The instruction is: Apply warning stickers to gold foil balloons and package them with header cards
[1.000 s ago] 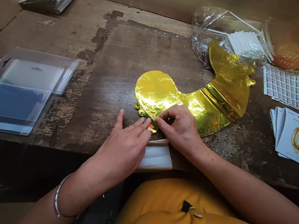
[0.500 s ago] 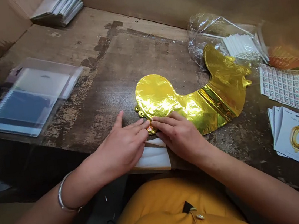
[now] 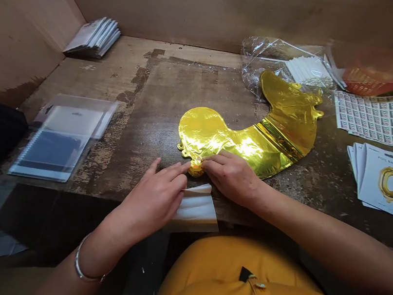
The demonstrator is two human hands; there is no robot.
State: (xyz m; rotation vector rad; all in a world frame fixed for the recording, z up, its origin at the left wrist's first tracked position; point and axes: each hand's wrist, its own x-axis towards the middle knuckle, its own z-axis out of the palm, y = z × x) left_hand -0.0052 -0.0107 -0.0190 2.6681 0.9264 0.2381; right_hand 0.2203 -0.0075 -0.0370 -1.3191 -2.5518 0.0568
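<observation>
A flat gold foil balloon (image 3: 243,143), curved like a letter C, lies on the table in front of me. My left hand (image 3: 156,188) is open, its fingers stretched out and its thumb apart, and its fingertips touch the tabbed lower-left end of the balloon. At the same end, the thumb and fingers of my right hand (image 3: 234,176) pinch the balloon's edge from the right. Below my hands, a folded white paper (image 3: 198,211) hangs over the table's front edge, partly covered by my left hand.
Clear plastic sleeves (image 3: 62,138) lie at left, and a stack of packets (image 3: 93,37) sits in the back corner. Along the right are a clear bag of white sticks (image 3: 307,72), a red basket (image 3: 367,80), sticker sheets (image 3: 377,120) and "Foil Balloons" cards (image 3: 388,183).
My left hand has drawn back slightly to the left, opening a small gap between my fingertips. My right hand has stayed at the balloon's tabbed end. The camera view has shifted a little.
</observation>
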